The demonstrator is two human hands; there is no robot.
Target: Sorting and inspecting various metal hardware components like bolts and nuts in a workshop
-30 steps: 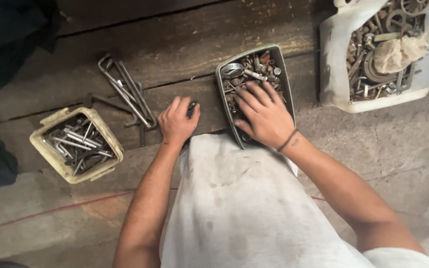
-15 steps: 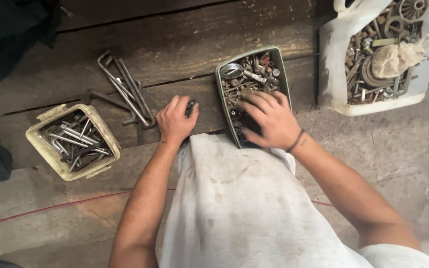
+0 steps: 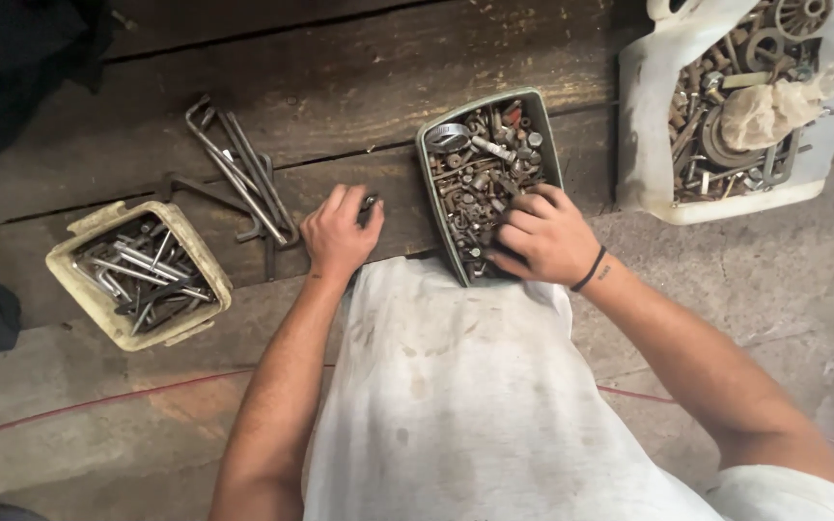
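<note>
My left hand point(image 3: 338, 236) lies palm down on the wooden board, its thumb and forefinger closed around a small dark metal piece point(image 3: 370, 203). My right hand point(image 3: 544, 239) is inside the near end of a green rectangular tray point(image 3: 426, 172) full of rusty nuts, bolts and washers. Its fingers are curled into the hardware, and what they hold is hidden. A black band circles my right wrist. A stained white cloth point(image 3: 456, 386) covers my lap just below both hands.
A bunch of bent metal rods and hex keys point(image 3: 243, 178) lies on the board left of my left hand. A cream tub point(image 3: 71, 243) of long bolts stands at the far left. A white container point(image 3: 641, 145) of larger metal parts sits at the upper right.
My right hand has slid toward the near end of the green tray, and its fingers have gone from spread to curled. My left hand has stayed in place.
</note>
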